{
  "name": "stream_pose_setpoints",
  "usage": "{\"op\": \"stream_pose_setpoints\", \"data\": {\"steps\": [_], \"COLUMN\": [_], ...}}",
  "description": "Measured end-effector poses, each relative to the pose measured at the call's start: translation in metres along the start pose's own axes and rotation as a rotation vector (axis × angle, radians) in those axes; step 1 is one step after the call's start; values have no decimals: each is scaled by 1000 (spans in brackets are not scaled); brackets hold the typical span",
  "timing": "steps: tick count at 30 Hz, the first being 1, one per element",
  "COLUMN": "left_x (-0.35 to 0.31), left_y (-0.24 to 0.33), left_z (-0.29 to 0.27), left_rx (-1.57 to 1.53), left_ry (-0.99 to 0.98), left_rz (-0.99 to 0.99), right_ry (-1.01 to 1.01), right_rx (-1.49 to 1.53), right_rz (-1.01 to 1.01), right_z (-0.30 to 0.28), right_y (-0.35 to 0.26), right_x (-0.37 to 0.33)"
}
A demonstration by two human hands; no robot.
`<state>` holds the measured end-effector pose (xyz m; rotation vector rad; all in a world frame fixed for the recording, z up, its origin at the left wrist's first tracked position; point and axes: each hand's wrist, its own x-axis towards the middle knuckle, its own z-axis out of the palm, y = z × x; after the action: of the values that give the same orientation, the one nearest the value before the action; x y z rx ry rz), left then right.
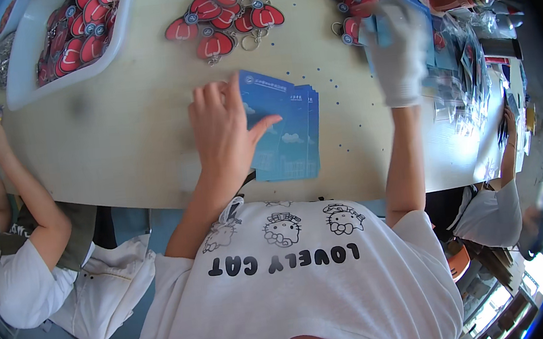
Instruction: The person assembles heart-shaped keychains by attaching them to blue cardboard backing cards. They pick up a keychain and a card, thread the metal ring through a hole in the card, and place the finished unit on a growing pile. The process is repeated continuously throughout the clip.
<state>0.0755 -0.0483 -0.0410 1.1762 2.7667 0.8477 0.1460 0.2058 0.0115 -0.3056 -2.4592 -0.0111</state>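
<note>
A stack of blue printed cards (304, 136) lies on the table in front of me, its top card slightly askew. My left hand (220, 125) is bare and rests at the stack's left edge. Its fingers are stretched out, with the thumb apart and lying over the top card. To the right, my right hand (397, 57) wears a white glove and is smeared by motion. It is over a pile of blue cards (428, 27) and red keychains (351, 29); whether its fingers hold anything is not visible.
Red keychains with metal rings (225, 15) lie loose beyond the stack. A white plastic bin (24, 83) at the far left holds more. Clear plastic bags (463, 76) are heaped on the right. Other people work at the left (31, 214) and right (494, 212).
</note>
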Motion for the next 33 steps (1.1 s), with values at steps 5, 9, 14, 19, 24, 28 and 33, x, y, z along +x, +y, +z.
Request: {"op": "stream_pose_setpoints", "data": {"steps": [5,9,14,19,24,28,33], "left_x": [-3,-3,1,10,14,19,23], "left_y": [4,-9,-12,3,30,41,39], "left_z": [6,-3,-16,-10,-6,-4,-8], "left_rx": [-349,-915,-1145,-1053,-1175,-1396,-1510], "left_ry": [-31,-110,237,329,232,284,269], "left_rz": [-81,-284,-372,-260,-112,-115,-211], "right_ry": [-235,-305,-214,-225,-80,24,96], "right_rx": [437,377,720,847,782,793,723], "right_rz": [-240,-301,53,101,246,352,316], "right_z": [72,82,42,-6,-5,-5,-10], "right_y": [-58,-61,-58,-76,-99,-108,-111], "right_x": [-2,0,-2,-7,-16,-19,-19]}}
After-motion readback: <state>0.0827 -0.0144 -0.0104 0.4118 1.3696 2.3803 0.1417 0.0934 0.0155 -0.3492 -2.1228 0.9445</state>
